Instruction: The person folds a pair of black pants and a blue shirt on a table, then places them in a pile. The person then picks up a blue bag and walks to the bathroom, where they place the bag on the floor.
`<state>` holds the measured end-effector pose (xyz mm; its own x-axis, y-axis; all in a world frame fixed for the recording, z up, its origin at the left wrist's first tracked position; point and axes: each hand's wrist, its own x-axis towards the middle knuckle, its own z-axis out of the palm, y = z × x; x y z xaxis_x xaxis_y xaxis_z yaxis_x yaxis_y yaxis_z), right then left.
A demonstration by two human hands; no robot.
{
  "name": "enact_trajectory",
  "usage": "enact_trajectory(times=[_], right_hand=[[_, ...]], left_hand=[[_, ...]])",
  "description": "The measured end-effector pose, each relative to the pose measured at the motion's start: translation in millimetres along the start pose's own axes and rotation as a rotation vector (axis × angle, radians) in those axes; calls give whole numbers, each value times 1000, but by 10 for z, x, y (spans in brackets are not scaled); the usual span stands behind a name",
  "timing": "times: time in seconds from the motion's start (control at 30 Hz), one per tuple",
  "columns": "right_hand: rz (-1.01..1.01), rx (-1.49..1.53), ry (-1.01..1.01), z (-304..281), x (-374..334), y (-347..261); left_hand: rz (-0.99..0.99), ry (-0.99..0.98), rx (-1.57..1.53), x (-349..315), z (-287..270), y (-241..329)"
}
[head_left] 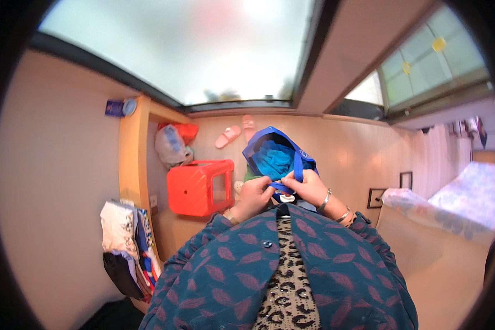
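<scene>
In front of my body hangs a blue bag (255, 144), its mouth open. Inside it lies a bright blue cloth (274, 159), bunched up. My left hand (255, 193) pinches a blue strap at the near side of the bag. Close beside it, my right hand (308, 188) has its fingers closed round the bag's blue strap (298, 165), which runs up to the right side of the opening. Both hands meet just above the bag's near rim. The bag's lower part is hidden behind my hands and jacket.
A red plastic stool (191, 190) stands on the floor to the left, with plastic bags (173, 146) behind it. Pink slippers (227, 136) lie near the glass door. Stacked clothes (118, 228) sit at the far left. A covered bed (440, 225) stands at the right.
</scene>
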<state>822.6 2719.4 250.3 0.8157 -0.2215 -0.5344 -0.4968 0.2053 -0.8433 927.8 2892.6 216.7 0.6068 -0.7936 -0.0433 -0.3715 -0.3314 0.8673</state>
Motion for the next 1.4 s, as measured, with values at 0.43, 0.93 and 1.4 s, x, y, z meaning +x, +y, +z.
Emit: enact_trajectory(times=[0.43, 0.93, 1.4], right_hand=[[-27, 412, 536, -2181, -986, 613], [-93, 450, 756, -4175, -588, 166], [-267, 339, 246, -6118, 650, -225]], left_hand=[[-262, -30, -538, 882, 1476, 604], [-7, -471, -309, 3406, 2996, 1687], [-4, -507, -299, 5244, 3998, 2367]])
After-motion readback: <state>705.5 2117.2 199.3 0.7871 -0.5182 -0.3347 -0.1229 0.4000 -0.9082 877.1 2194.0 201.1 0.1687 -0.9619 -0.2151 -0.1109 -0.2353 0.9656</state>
